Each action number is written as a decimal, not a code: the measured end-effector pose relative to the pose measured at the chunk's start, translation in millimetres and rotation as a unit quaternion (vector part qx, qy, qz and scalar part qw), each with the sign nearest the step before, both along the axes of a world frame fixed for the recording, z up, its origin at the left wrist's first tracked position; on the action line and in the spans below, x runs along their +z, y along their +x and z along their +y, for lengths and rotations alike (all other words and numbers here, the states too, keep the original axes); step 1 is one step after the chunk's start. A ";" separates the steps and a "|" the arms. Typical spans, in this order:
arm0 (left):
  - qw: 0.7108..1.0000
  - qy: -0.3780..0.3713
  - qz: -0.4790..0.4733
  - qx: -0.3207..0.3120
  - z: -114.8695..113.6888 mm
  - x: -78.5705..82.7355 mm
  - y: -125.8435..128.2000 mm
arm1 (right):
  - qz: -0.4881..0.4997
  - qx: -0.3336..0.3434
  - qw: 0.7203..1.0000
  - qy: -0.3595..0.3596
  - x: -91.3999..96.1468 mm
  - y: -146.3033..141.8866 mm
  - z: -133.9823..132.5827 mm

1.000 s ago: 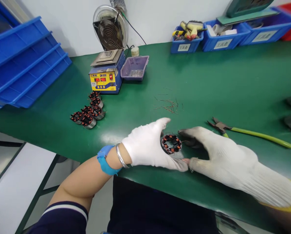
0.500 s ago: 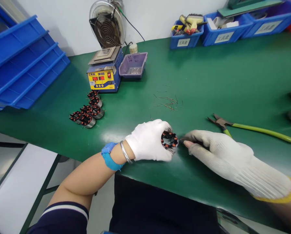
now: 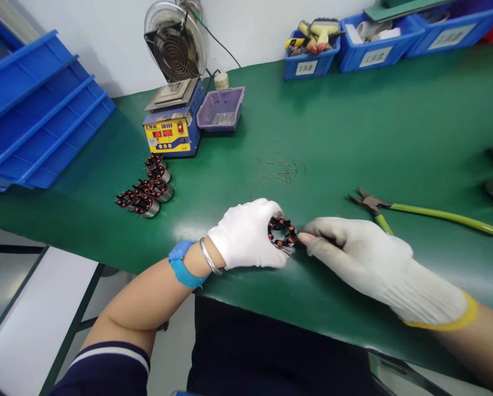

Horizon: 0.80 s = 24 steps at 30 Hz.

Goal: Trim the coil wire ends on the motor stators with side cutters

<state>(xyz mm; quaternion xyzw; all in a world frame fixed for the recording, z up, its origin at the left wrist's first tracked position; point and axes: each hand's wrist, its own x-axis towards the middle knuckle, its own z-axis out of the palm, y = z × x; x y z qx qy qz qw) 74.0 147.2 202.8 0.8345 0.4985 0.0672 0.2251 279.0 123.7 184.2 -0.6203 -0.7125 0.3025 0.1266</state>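
A motor stator (image 3: 282, 232), a ring with black insulation and copper windings, is gripped by my left hand (image 3: 250, 234) in a white glove. Its open middle faces up toward me. At the ring's right side, the thumb and forefinger of my gloved right hand (image 3: 354, 253) are pinched together. What lies between those fingertips is too small to make out; it may be a wire end at the stator's edge. Behind my right hand lie cutting pliers (image 3: 428, 213) with green handles, jaws apart.
Several more stators (image 3: 145, 190) stand at the left, before a yellow-and-blue solder pot (image 3: 170, 129) and a purple tray (image 3: 220, 110). Wire scraps (image 3: 281, 171) lie mid-table. Blue bins (image 3: 311, 65) line the back; a large blue crate (image 3: 44, 110) leans at far left.
My right hand has come slightly left, nearer the stator, with its fingertips still pinched. The whole view has shifted a little. My left hand keeps its hold.
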 end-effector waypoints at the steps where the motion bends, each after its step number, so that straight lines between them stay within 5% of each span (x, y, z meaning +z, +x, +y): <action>1: 1.000 0.002 -0.001 -0.003 0.5 0.3 -0.4 | 0.009 0.006 1.000 0.005 -2.0 -1.4 -0.2; 7: 0.996 -0.018 -0.063 -0.062 4.5 -4.3 -6.3 | -0.073 0.000 0.997 -0.022 -7.2 -6.3 1.4; 11: 0.979 -0.034 -0.190 0.065 -0.4 -16.2 -1.5 | -0.083 0.023 0.996 -0.019 -4.5 -6.2 1.4; 14: 0.968 -0.074 -0.200 0.134 -2.7 -20.9 4.7 | -0.073 0.041 0.996 -0.034 3.2 -2.2 4.4; 17: 0.968 -0.101 -0.198 0.113 -1.6 -21.7 7.2 | -0.094 0.044 0.993 -0.063 10.8 2.8 10.6; 21: 0.966 -0.100 -0.220 0.097 -1.1 -24.3 6.4 | -0.103 -0.035 0.993 -0.038 11.1 4.6 16.2; 24: 0.963 -0.103 -0.231 0.090 -2.3 -26.0 5.3 | -0.057 -0.010 0.998 -0.009 7.0 7.5 18.9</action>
